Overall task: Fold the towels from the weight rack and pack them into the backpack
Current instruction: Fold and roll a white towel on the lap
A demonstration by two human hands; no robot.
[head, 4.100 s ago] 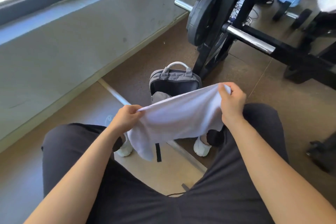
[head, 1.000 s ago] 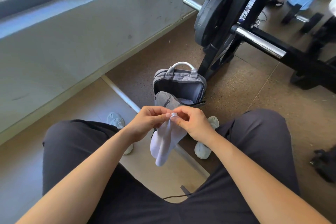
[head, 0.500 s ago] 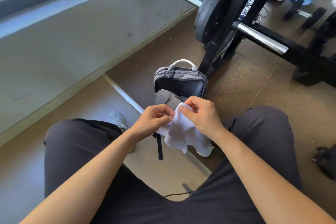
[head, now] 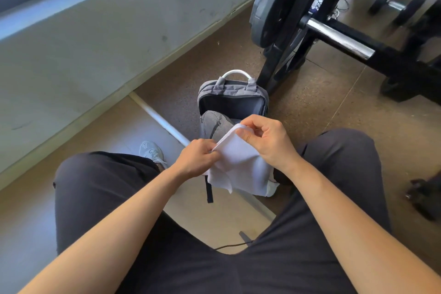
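Towel [head: 238,164] was held in the air between the knees, just in front of the backpack [head: 232,99]. It was partly folded, with the lower layers hanging loose and uneven. Left hand [head: 198,162]: fingers curled, pinching the towel's left edge. Right hand [head: 267,143]: thumb and forefinger pinching the upper corner, other fingers loosely bent.

Risks (judged):
- Both holds were along the top only, so the hanging layers could slide out of line and the fold could open once either pinch let go.
- Nothing supported the cloth, so a dropped corner would land on the floor [head: 322,114].
- The backpack's front panel slumped toward the opening and could catch the towel there and crumple it.

Containers: the backpack stood upright on the floor by the foot of the rack [head: 298,43], main compartment unzipped and gaping. The interior was dark and no towel showed in the visible part. The bottom was hidden behind the panel and towel, so its contents could not be told.
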